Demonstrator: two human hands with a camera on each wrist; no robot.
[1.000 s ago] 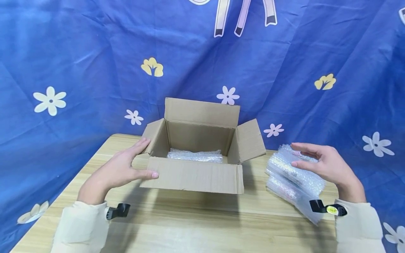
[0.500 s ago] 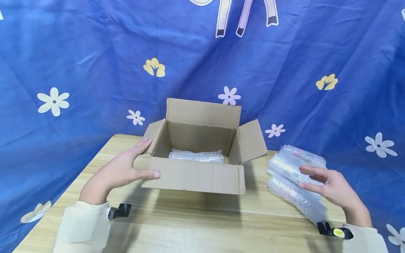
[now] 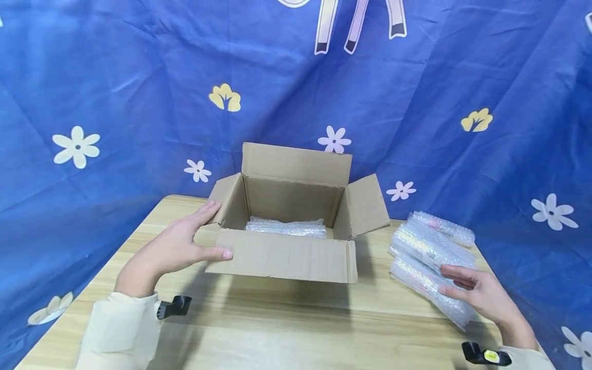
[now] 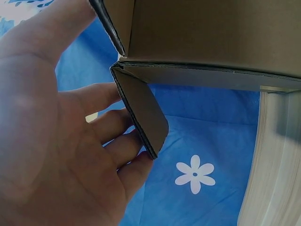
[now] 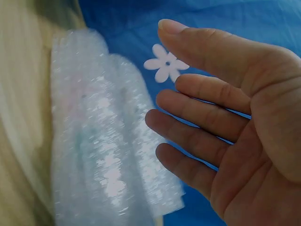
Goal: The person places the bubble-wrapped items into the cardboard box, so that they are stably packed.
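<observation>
My left hand [image 3: 171,246] is spread over the near left corner of the cardboard box [image 3: 291,201], thumb on the front flap [image 3: 287,259], fingers over the left flap [image 3: 225,197]. It's not clamped on anything, thumb and fingers sit well apart. I figure that's plenty to steady the box and hold those two flaps outward so the top is easy to get into. The back flap [image 3: 296,164] stands up in front of the blue cloth [image 3: 139,118] and the right flap [image 3: 367,206] leans out by itself, so neither needs a hand. A bubble-wrap bundle [image 3: 285,228] lies low inside.

Meanwhile my right hand [image 3: 483,295] is empty, thumb and fingers apart, at the near end of the bubble-wrap packs [image 3: 427,246]. Those lie overlapped on the counter [image 3: 277,329] to the right of the box, probably to be within easy reach. My right wrist view is pretty blurry, so I can't say whether my fingertips actually brush them.
</observation>
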